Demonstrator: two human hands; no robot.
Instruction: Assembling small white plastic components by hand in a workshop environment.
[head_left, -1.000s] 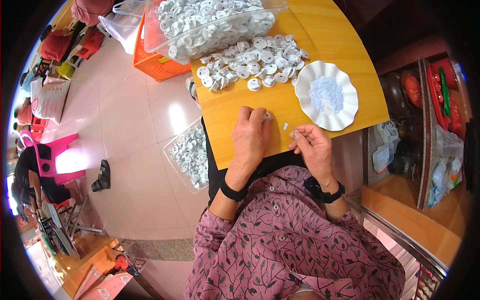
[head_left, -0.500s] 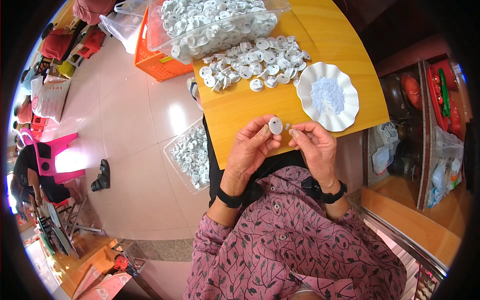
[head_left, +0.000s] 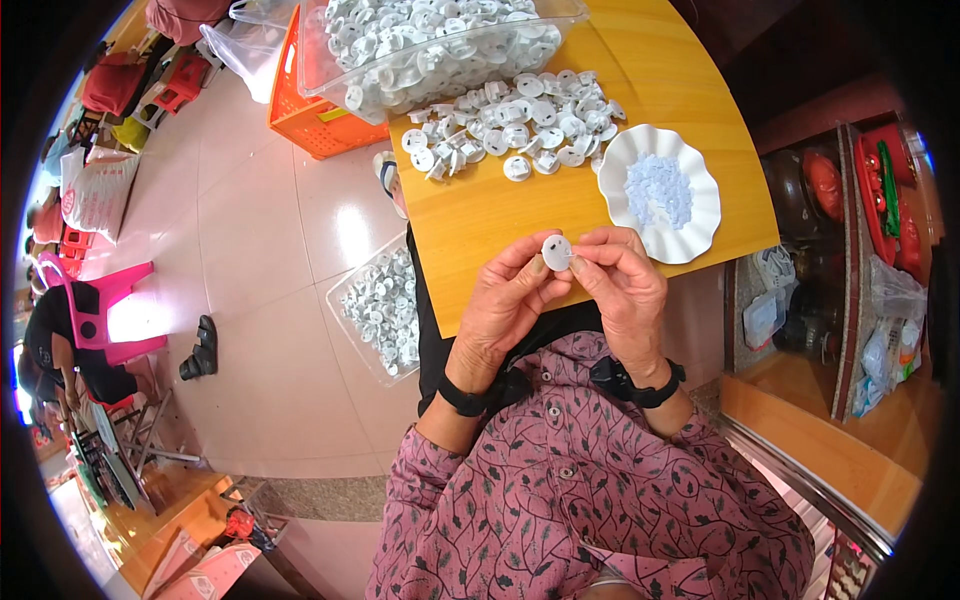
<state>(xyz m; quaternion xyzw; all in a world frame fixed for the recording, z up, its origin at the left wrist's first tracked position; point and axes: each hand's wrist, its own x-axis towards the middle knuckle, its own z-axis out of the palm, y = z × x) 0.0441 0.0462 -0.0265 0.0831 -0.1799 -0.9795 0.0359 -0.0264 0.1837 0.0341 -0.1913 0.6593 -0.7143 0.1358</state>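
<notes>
Over the near edge of the yellow wooden table (head_left: 490, 215), my left hand (head_left: 507, 292) pinches a round white plastic part (head_left: 557, 252), its flat disc face turned up with small dark slots in it. My right hand (head_left: 627, 285) is closed in a pinch right beside the disc, fingertips at its right edge. A tiny pale plastic piece shows between those fingertips, partly hidden. Beyond the right hand, a scalloped white plate (head_left: 703, 225) holds many small pale bluish chips (head_left: 658, 190). A pile of similar white plastic parts (head_left: 540, 120) lies at the table's far side.
A clear plastic bin (head_left: 440, 70) full of white parts stands at the far left, by an orange crate (head_left: 325, 130). On the floor at left sits a clear tray (head_left: 385, 315) of parts. A shelf (head_left: 840, 290) with bags stands at right; a pink stool (head_left: 95, 310) is far left.
My right hand has moved left and met the disc, bringing the tiny piece to its face. My left hand still holds the white part, shifted slightly right.
</notes>
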